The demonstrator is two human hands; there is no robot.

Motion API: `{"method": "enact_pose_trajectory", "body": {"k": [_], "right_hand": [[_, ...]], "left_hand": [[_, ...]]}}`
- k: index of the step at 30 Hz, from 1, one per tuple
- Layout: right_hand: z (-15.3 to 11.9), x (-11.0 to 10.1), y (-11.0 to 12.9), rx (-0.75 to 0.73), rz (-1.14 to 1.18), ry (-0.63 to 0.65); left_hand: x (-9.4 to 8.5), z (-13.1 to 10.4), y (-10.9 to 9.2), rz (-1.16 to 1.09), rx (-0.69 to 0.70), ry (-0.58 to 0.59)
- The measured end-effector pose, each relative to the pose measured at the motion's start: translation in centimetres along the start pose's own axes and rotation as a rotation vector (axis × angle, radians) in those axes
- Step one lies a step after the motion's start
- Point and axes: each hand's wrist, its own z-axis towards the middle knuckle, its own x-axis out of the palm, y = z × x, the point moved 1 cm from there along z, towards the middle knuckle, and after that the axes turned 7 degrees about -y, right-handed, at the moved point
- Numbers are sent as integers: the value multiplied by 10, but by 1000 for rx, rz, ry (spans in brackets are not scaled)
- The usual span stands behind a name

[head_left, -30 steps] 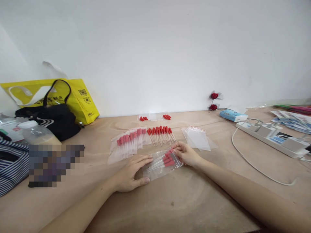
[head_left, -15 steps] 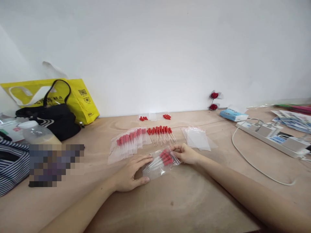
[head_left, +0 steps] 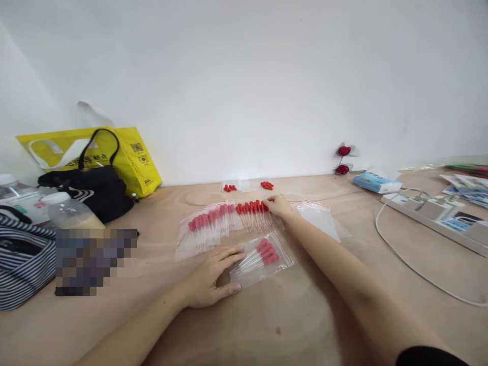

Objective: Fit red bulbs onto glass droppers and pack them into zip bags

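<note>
A clear zip bag [head_left: 247, 279] lies flat on the table with several red-bulbed droppers [head_left: 267, 250] inside, their clear tubes pointing left. My left hand [head_left: 209, 277] rests at its left end, thumb and fingers spread, fingertips touching the plastic. Further back, my right hand [head_left: 280, 206] reaches to the right end of a row of loose droppers [head_left: 249, 207]. Its thumb and forefinger are pinched at the red bulb of the end dropper, partly hidden by the fingers. Left of that row, several bagged droppers [head_left: 204, 221] lie overlapping in a fan.
Flat zip bags [head_left: 320, 219] lie right of my right hand. Small red bulbs [head_left: 267, 185] on plastic sit near the wall. At right are a tissue pack [head_left: 375, 182] and a power strip [head_left: 438, 218] with a cable. A yellow bag [head_left: 141, 162], black bag and bottle [head_left: 72, 211] stand left.
My right hand has let go of the zip bag's right end and moved back to the loose droppers. My left hand stays at the bag's left end. The view has shifted slightly.
</note>
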Motion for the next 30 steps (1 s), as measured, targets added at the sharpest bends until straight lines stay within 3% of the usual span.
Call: {"method": "enact_pose_trajectory", "body": {"k": [5,10,14,17,23,27,30], "right_hand": [[8,11,-4,56,52,-6],[2,-18,-7,62,219,-90],[-32,-56,-15,41,435,-204],[-67,-73,-23,89,585,-176],[-116,-71,-29,263,753,-61],[-122,-72,-26,299,795,-15],[-118,-79,-26,289,806,-71]], "left_hand": [[1,-1,2,6,-1,6],[1,-1,2,23,5,7],[2,0,2,32,-11,-2],[1,0,1,40,-34,-3],[0,3,-2,63,-39,-10],[0,3,-2,61,-36,-5],[0,2,-2,60,-33,-4]]}}
